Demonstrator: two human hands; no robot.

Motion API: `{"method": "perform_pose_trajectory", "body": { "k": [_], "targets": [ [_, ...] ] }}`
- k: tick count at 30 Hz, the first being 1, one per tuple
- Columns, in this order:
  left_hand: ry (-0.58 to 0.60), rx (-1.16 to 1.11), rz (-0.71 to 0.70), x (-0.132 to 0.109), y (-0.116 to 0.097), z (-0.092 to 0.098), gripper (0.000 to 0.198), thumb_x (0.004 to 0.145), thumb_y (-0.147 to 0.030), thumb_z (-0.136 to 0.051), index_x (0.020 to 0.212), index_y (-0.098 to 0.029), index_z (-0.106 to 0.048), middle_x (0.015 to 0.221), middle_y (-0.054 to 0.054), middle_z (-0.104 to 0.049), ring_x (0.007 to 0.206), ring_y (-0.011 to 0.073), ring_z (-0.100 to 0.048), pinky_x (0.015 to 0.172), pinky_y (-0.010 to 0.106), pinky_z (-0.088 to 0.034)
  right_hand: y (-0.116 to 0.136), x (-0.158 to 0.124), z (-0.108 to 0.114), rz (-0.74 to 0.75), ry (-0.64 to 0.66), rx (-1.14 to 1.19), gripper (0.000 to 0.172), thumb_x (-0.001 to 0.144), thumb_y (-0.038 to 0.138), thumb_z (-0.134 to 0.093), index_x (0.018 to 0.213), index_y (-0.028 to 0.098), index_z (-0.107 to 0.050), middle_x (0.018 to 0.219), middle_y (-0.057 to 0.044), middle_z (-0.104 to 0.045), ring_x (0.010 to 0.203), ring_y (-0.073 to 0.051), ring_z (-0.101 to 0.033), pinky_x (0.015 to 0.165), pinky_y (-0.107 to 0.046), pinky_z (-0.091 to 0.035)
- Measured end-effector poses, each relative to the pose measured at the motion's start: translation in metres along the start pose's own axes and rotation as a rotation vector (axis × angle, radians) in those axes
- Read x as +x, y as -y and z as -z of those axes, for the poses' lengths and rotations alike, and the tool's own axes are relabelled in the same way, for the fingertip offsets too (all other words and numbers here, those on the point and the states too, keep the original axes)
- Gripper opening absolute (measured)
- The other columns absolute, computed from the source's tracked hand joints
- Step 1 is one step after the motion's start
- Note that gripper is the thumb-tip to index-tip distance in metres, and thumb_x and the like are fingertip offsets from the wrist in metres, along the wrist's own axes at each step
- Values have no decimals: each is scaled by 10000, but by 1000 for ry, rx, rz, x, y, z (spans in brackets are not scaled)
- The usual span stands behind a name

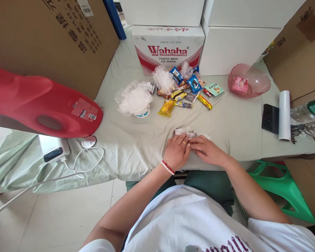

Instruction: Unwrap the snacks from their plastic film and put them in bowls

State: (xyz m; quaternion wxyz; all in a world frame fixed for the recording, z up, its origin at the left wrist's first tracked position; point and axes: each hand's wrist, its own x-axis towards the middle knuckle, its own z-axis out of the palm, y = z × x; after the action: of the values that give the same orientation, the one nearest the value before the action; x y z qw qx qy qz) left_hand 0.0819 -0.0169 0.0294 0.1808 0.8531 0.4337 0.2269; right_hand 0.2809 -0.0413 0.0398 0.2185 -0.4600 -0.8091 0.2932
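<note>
A small dark snack packet in clear crinkled plastic wrap [190,133] lies on the cloth-covered table [136,143] close to its front edge. My left hand [176,150], wearing a ring and a red and white bracelet, rests on the packet's left part, fingers stretched out flat over it. From the right, my right hand [207,149] reaches across with its fingers extended, their tips meeting the left hand at the wrap. Both hands partly cover the packet, and its underside is hidden. Some clear wrap sticks out beyond the right fingers.
Several wrapped snacks [194,84] lie piled before a Wahaha box [170,49]. Left of them stands a paper cup [142,111] topped with crumpled plastic film. A pink bowl [261,84], a black phone-like object [270,118] and a white roll [285,115] sit right; a red jug [55,105] lies left.
</note>
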Motion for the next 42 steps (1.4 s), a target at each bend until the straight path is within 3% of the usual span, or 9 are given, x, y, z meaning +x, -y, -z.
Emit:
{"method": "perform_pose_trajectory", "body": {
  "k": [5, 9, 14, 22, 26, 29, 34, 38, 42],
  "targets": [
    [18, 138, -37, -7, 4, -6, 440, 1003, -259, -496, 1427, -169, -575, 1382, 138, -678, 1257, 290, -602, 949, 440, -468, -14, -16, -4, -527, -464, -123, 370, 978, 418, -533, 1233, 216, -708, 1201, -140, -661, 1123, -308, -596, 1007, -499, -509],
    [42, 242, -35, -4, 4, -13, 535, 967, -240, -534, 1494, -149, -522, 1353, 162, -678, 1189, 306, -615, 899, 444, -470, -15, -18, -4, -594, -401, -245, 262, 848, 382, -661, 1025, 201, -727, 1325, -172, -611, 1277, -373, -512, 1084, -524, -447],
    [31, 296, -81, -7, 5, -21, 508, 998, -167, -470, 1501, -158, -536, 1390, 140, -673, 1241, 289, -600, 938, 451, -474, -4, -4, 22, -669, -367, -22, 196, 898, 411, -598, 915, 223, -650, 881, -44, -693, 760, -206, -616, 718, -327, -485],
    [50, 102, -141, -2, 14, -13, 386, 916, -106, -512, 1227, -162, -733, 1391, 162, -670, 1398, 316, -543, 1130, 521, -459, 29, 85, 6, -509, -85, -361, 168, 978, 199, -493, 958, 188, -659, 984, -107, -696, 854, -227, -618, 746, -323, -447],
    [61, -211, -181, -17, 39, 17, 386, 870, -149, -546, 1201, -193, -739, 1335, 141, -704, 1354, 280, -596, 1143, 482, -495, 37, 72, -10, -324, 25, -385, 279, 1059, 246, -402, 1180, 150, -634, 1155, -152, -625, 980, -253, -596, 846, -360, -491],
    [-29, -336, -26, -40, 59, 39, 332, 907, -140, -490, 1096, -223, -751, 1168, 92, -771, 1160, 224, -702, 1064, 432, -543, 39, 55, -16, -187, 29, -484, 393, 1003, 317, -585, 1357, 148, -556, 1303, -186, -578, 1153, -332, -515, 938, -438, -481],
    [-150, -429, 208, -67, 66, 57, 224, 924, -197, -519, 913, -224, -741, 991, 70, -774, 977, 208, -730, 953, 394, -575, 35, 64, -11, -262, 26, -571, 362, 970, 256, -636, 1324, 189, -609, 1297, -182, -607, 1140, -366, -479, 921, -474, -444],
    [-194, -628, 349, -67, 51, 60, 205, 973, -302, -552, 992, -211, -735, 1049, 89, -754, 1012, 201, -720, 944, 378, -577, 32, 71, 4, -305, -71, -359, 247, 1023, 316, -540, 1175, 185, -684, 1161, -158, -653, 1117, -339, -513, 964, -484, -445],
    [-177, -1048, 541, -52, 33, 47, 442, 931, -450, -664, 1306, -227, -592, 1416, 145, -633, 1183, 247, -700, 908, 380, -614, 34, 52, -2, -340, -123, 265, 375, 1062, 474, -425, 1126, 205, -677, 1018, -81, -704, 986, -252, -630, 906, -399, -535]
  ]
}}
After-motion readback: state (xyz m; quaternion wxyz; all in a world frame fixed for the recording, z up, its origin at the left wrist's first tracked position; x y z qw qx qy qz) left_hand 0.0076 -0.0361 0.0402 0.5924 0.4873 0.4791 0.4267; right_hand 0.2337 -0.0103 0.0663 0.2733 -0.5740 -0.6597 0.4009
